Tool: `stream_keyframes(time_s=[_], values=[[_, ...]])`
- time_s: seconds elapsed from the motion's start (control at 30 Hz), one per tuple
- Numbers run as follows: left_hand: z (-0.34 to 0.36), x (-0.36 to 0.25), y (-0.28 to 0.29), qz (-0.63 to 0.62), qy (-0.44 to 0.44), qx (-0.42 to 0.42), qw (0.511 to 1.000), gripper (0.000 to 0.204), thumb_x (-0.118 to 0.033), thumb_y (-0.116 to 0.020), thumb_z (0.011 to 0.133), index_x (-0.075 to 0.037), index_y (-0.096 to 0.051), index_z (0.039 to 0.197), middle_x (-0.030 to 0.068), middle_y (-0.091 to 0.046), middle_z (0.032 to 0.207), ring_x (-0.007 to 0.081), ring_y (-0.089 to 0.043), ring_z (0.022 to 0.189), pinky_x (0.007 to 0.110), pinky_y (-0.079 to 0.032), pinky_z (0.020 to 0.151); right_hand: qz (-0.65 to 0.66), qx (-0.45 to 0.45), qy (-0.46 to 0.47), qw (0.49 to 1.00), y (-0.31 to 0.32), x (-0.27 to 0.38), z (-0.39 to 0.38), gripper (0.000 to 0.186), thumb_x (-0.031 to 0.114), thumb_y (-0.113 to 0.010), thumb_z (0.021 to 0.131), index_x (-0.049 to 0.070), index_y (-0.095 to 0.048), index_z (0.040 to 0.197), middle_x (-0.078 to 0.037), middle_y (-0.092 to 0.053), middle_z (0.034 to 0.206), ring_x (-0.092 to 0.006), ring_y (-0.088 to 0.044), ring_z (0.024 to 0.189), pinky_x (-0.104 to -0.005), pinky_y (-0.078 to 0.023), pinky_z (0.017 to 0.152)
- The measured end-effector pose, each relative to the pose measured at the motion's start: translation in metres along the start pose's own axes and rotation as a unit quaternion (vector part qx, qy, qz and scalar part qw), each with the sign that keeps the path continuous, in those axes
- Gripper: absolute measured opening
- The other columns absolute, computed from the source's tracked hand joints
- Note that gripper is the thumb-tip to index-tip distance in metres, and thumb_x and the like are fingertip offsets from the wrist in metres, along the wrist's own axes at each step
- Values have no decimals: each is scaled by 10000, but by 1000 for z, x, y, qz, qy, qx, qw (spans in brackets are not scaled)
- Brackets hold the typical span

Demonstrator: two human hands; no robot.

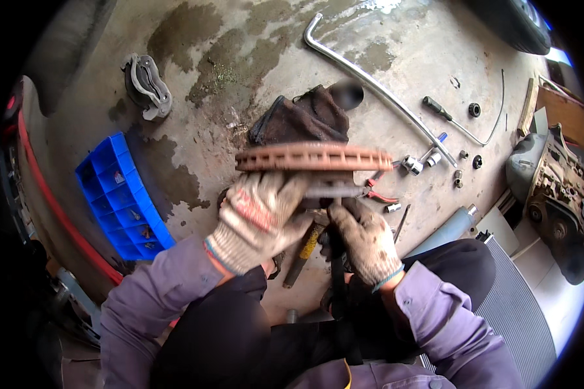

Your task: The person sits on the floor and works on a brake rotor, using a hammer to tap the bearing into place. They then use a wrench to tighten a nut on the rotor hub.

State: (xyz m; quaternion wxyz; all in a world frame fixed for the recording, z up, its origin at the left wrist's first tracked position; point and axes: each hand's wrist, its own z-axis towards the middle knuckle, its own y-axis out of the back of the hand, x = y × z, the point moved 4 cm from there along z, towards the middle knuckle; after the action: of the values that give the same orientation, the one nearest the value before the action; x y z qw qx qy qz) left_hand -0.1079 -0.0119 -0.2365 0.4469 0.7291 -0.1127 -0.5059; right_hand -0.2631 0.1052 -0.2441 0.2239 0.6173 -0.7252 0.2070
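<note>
A rusty vented brake disc [315, 157] stands edge-on in front of me, with its grey hub part [337, 190] toward me. My left hand [256, 217], in a stained white knit glove, grips the disc's near side, fingers under its rim and thumb toward the hub. Below the hub, my gloved right hand [365, 241] has its fingers curled together; whatever they pinch is hidden. Red-handled pliers [384, 197] lie just beyond that hand. Between both hands, a tool with a yellow-banded handle [302, 259] rests on the floor. Dark crumpled cloth [315, 117] lies behind the disc.
A blue compartment tray [113, 201] with small parts sits left, below a metal brake part [148, 87]. A long bent steel bar [376, 84], a screwdriver [438, 109] and several sockets [412, 165] lie right. Farther right are a radiator [509, 298] and a large metal casing [551, 201].
</note>
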Motion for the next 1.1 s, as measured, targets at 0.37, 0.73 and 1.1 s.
stream_keyframes(time_s=[0.37, 0.73, 1.1], values=[[91, 114, 0, 45, 167, 49, 984, 634, -418, -657, 933, 36, -574, 1367, 281, -650, 1289, 413, -638, 1211, 450, -519, 1019, -271, 96, -162, 944, 6, -51, 4, 518, 450, -547, 1003, -6, -724, 1175, -229, -744, 1071, -294, -747, 979, -418, -576, 854], [105, 92, -25, -31, 289, 50, 955, 691, -461, -712, 849, -53, -581, 1391, 245, -670, 1312, 388, -645, 1235, 431, -500, 1044, -296, -60, -251, 920, -67, -228, 45, 768, 643, -636, 852, -38, -706, 1200, -306, -702, 1193, -441, -676, 1155, -495, -536, 991], [122, 140, -39, -168, 317, 104, 927, 562, -350, -649, 950, -27, -592, 1407, 161, -686, 1308, 234, -655, 1184, 326, -496, 1021, 176, -57, -153, 971, -67, -323, 71, 267, 173, -668, 922, 8, -648, 1131, -127, -706, 873, -246, -707, 740, -405, -590, 665]])
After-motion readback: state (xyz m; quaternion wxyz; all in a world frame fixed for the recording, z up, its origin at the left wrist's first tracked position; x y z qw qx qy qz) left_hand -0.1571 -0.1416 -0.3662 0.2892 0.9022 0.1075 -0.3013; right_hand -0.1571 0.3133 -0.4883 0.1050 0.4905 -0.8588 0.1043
